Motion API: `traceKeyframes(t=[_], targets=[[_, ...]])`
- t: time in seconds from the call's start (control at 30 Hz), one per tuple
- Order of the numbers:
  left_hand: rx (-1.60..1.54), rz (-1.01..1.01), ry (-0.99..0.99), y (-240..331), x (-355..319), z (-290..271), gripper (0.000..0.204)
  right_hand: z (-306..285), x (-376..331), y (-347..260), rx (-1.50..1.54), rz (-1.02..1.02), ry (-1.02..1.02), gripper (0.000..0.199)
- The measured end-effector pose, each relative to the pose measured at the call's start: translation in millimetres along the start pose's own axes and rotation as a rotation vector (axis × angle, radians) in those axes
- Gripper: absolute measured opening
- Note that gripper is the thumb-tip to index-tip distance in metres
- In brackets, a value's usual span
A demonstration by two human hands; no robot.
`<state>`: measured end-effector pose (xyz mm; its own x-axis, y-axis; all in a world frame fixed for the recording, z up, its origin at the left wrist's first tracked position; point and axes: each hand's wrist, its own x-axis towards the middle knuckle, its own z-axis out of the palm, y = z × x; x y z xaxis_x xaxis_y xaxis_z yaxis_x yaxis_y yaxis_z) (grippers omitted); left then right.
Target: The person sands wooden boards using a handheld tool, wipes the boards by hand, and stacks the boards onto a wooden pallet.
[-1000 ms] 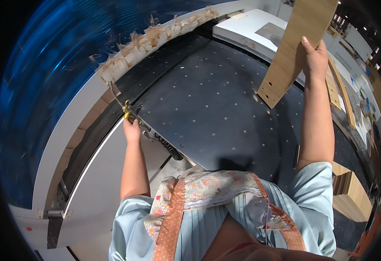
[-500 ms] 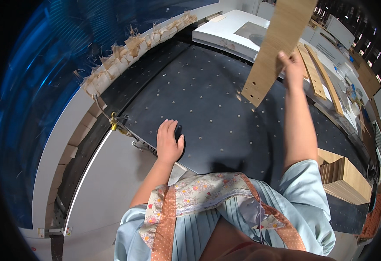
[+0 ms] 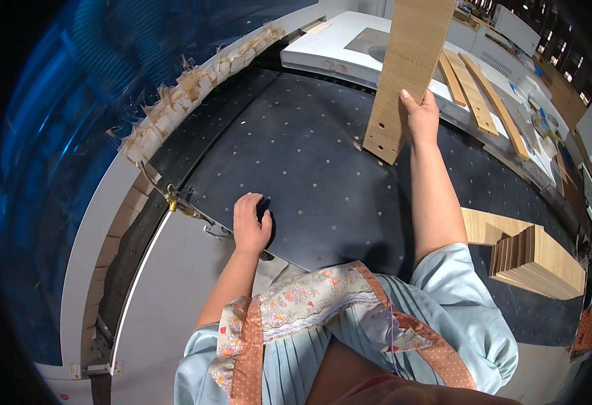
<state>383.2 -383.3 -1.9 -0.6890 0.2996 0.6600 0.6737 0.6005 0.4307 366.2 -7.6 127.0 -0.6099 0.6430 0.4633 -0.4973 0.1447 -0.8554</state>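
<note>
Your long, light wooden panel [image 3: 407, 74] stands nearly upright at the far right, its lower end just above the black perforated surface [image 3: 323, 182]. Small drilled holes dot its lower end. Its grain is pale oak.

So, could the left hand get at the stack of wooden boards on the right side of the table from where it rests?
Probably not without a shift: the left hand rests at the near-left table edge, and the stack of boards lies beyond the right forearm, which crosses between them.
</note>
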Motion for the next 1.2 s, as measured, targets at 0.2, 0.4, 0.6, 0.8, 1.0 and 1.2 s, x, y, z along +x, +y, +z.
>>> traceKeyframes(t=[0.2, 0.4, 0.6, 0.8, 1.0, 1.2], targets=[[0.008, -0.034, -0.013, -4.7, -2.8, -1.6, 0.038, -17.5, -19.7, -18.4, 0.324, -0.053, 0.032, 0.031], [-0.083, -0.052, -0.095, -6.2, 9.8, 4.9, 0.039, -45.6, -58.9, -33.7, 0.276, -0.046, 0.150, 0.046], [-0.427, 0.268, -0.237, 39.5, 62.2, 28.0, 0.040, -53.4, -87.4, -52.5, 0.306, -0.102, 0.356, 0.047], [-0.593, 0.465, -0.566, 59.6, 89.2, 49.7, 0.048, -66.3, -117.9, -78.6, 0.195, -0.146, 0.428, 0.054], [-0.649, 0.588, -0.547, 42.5, 121.0, 61.7, 0.046, -78.6, -172.8, -146.7, -0.229, 0.092, 0.358, 0.037], [-0.818, 0.909, -0.387, 49.1, 120.1, 16.4, 0.042, -25.0, -191.9, -140.2, -1.704, 0.209, 0.087, 0.047]])
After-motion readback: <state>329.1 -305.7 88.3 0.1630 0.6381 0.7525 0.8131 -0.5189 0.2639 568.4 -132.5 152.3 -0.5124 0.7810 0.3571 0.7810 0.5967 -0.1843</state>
